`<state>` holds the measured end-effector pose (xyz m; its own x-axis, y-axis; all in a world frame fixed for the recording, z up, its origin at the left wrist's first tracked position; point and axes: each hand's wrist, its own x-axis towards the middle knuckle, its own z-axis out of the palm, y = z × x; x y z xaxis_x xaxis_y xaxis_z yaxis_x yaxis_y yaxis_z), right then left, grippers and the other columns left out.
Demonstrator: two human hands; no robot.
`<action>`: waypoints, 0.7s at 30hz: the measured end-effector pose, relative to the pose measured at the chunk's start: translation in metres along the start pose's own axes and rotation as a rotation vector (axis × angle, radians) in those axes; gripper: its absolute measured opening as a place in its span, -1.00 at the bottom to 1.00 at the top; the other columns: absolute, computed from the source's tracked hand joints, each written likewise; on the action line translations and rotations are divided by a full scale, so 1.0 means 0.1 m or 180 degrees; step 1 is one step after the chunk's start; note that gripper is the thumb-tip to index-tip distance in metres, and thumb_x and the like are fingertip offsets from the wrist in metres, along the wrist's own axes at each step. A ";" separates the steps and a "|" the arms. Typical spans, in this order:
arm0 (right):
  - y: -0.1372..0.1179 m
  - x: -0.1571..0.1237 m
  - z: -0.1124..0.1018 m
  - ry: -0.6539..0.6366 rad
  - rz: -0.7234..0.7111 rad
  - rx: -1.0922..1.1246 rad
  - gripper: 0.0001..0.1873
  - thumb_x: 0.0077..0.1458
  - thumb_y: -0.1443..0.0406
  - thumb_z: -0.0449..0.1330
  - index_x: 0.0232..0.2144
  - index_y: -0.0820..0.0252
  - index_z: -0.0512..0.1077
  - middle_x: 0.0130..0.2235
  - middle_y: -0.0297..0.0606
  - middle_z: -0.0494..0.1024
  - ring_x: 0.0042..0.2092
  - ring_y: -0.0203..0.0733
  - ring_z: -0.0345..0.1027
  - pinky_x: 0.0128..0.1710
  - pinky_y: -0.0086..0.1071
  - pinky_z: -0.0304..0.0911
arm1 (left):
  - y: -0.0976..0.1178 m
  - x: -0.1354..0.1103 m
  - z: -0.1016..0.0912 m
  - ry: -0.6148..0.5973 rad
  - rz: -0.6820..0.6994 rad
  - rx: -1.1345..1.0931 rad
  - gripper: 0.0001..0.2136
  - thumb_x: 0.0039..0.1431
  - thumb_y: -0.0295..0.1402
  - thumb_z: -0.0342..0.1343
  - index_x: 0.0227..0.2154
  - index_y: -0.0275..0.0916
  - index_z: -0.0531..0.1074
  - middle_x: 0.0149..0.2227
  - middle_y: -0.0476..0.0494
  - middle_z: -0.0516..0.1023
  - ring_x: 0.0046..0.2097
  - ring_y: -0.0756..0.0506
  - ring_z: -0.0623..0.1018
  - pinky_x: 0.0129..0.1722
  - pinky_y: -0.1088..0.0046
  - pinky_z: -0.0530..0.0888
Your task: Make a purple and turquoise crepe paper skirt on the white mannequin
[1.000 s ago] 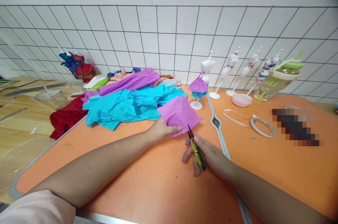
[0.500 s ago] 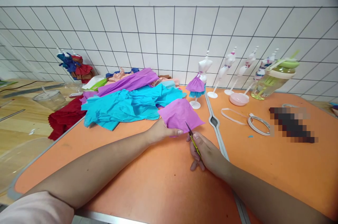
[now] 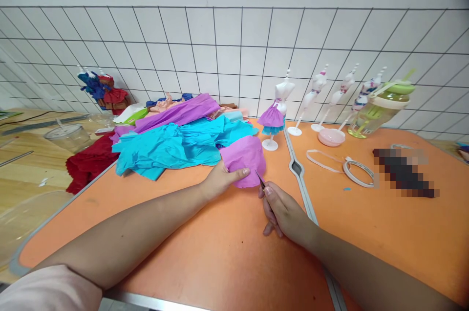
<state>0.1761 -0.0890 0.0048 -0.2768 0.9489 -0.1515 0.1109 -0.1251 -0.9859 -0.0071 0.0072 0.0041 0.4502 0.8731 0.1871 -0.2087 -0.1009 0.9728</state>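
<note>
My left hand [image 3: 220, 178] pinches the near edge of a small purple crepe-paper piece [image 3: 244, 157], which is curled up off the orange table [image 3: 205, 247]. My right hand [image 3: 284, 213] is closed round small scissors [image 3: 261, 181]; only the dark blade tips show, touching the paper's lower right edge. A white doll mannequin in a purple and blue skirt [image 3: 275, 115] stands just behind the paper.
A heap of turquoise [image 3: 172, 147], purple and red crepe paper [image 3: 88, 162] lies at the left. Three more mannequin stands [image 3: 322, 98], a pink dish [image 3: 331, 137], a green-lidded bottle [image 3: 379, 108] and a tape roll [image 3: 357, 174] sit at the right. A wire grid backs the table.
My left hand has lifted and curled the purple paper, which lay flat. My right hand has turned so the yellow-green scissor handles are hidden, and moved slightly up toward the paper.
</note>
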 end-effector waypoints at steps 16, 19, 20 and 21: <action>-0.05 -0.05 0.05 -0.0061 -0.0172 0.0350 -0.54 0.26 -0.11 -0.19 -0.24 0.12 0.21 -0.61 -0.59 0.25 -0.72 -0.46 0.05 -0.47 -0.33 0.46 | 0.07 -0.07 0.13 -0.0111 -0.0044 0.0093 -0.52 -0.06 -0.17 0.34 -0.11 -0.33 0.44 -0.21 -0.16 0.58 -0.15 -0.15 0.56 -0.14 0.36 0.48; -0.05 -0.04 0.06 0.0021 -0.0205 0.0329 -0.54 0.26 -0.11 -0.18 -0.26 0.12 0.21 -0.63 -0.62 0.19 -0.74 -0.46 0.02 -0.49 -0.33 0.47 | 0.05 -0.08 0.14 -0.0096 -0.0046 0.0078 -0.48 -0.07 -0.17 0.34 -0.07 -0.32 0.43 -0.16 -0.19 0.58 -0.11 -0.17 0.55 -0.09 0.33 0.47; -0.04 -0.04 0.06 0.0050 -0.0208 0.0322 -0.54 0.26 -0.10 -0.18 -0.27 0.12 0.22 -0.64 -0.62 0.17 -0.74 -0.47 0.01 -0.50 -0.33 0.47 | 0.05 -0.09 0.15 -0.0091 -0.0052 0.0075 -0.48 -0.07 -0.17 0.34 -0.06 -0.32 0.43 -0.15 -0.20 0.58 -0.10 -0.18 0.55 -0.08 0.31 0.47; -0.04 -0.04 0.06 0.0082 -0.0210 0.0317 -0.54 0.27 -0.10 -0.18 -0.28 0.12 0.22 -0.64 -0.63 0.16 -0.75 -0.47 -0.01 -0.51 -0.33 0.47 | 0.05 -0.09 0.16 -0.0088 -0.0052 0.0070 -0.49 -0.06 -0.17 0.34 -0.06 -0.31 0.43 -0.15 -0.21 0.58 -0.09 -0.19 0.55 -0.07 0.30 0.46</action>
<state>0.1709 -0.0937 0.0090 -0.2558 0.9629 -0.0856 -0.0025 -0.0892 -0.9960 0.0014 -0.0090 0.0098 0.4774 0.8612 0.1745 -0.1819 -0.0974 0.9785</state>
